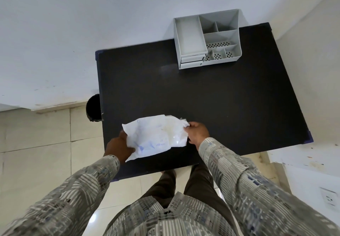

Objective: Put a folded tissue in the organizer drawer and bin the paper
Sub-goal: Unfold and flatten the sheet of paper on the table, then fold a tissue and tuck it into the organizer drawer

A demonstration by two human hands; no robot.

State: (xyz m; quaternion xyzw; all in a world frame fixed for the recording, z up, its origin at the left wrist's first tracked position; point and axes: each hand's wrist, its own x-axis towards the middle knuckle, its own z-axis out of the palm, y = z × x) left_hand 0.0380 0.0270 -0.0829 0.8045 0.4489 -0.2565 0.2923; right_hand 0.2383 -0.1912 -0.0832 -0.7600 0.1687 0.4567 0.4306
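Observation:
A white plastic tissue pack [156, 136] with faint blue print lies near the front edge of the black table [202, 96]. My left hand [119, 147] grips its left end. At the pack's torn right end, my right hand [197, 132] pinches white tissue. A grey desk organizer [207, 39] stands at the table's far edge, with several open compartments on top and two small drawers [192, 62] on its front left, both closed. A black bin [93, 108] stands on the floor just left of the table, partly hidden by the table edge.
A white wall runs behind the table. Beige floor tiles lie to the left and below. A white surface with a wall socket [329, 197] is at the right. My legs stand against the table's front edge.

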